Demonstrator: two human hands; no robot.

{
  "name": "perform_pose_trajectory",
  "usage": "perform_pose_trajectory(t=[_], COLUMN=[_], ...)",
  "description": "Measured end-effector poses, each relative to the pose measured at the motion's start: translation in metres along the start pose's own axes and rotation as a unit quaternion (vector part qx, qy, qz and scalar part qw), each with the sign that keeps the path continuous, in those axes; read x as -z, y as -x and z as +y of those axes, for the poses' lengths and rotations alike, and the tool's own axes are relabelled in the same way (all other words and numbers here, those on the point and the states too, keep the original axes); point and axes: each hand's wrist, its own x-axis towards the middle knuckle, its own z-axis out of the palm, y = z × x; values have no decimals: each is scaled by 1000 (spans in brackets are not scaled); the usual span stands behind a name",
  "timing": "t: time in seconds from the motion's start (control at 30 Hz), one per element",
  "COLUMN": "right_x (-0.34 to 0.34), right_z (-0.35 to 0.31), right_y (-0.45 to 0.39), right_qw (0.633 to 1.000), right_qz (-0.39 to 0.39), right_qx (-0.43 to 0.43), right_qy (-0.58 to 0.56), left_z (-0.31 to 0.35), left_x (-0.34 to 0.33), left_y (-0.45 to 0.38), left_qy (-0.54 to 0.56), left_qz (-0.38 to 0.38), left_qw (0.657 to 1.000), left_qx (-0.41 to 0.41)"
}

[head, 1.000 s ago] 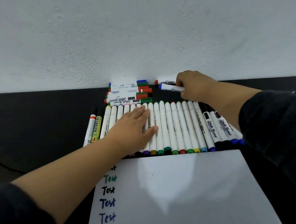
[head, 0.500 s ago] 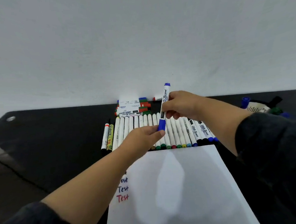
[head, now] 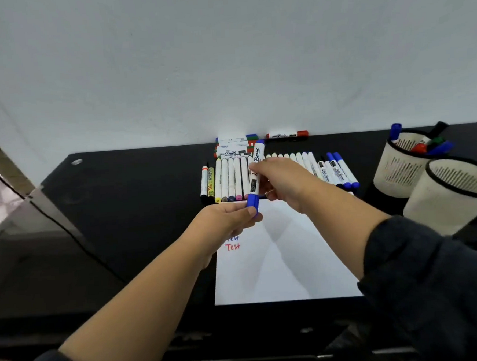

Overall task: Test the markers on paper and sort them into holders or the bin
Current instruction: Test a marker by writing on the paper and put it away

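Two hands held one blue marker above the top edge of the paper. The fingers of the right hand were curled around its white barrel, and the left hand pinched the blue cap at the lower end; I judged the cap was about to be pulled off for a test.

The task seemed only partly done. A few coloured "Test" words stood at the paper's left edge, and the far holder already had some markers inside, while the near holder showed none. A long row of markers and a small stack behind it lay on the table, probably untested.

The markers were smooth plastic cylinders. The holders were round, pale, with slotted walls and dark rims. The table was black and flat.
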Motion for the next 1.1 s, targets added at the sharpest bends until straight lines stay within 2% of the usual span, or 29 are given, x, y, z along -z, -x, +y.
perform_pose_trajectory(t=[0.43,0.63,0.83,1.1], right_x=[-47,-50,-58,-69], right_z=[36,53,62,67], right_y=[45,57,54,45], right_qw=[997,995,993,989], right_qz=[72,91,111,136], right_qx=[4,10,47,49], right_qy=[-19,-37,4,3], left_z=[-42,-49,-52,-52], left_x=[7,3,-1,4], left_y=[44,50,52,48], left_qy=[14,-55,-135,-99], left_qz=[9,33,64,48], left_qw=[999,998,989,994], left_qx=[38,27,8,17])
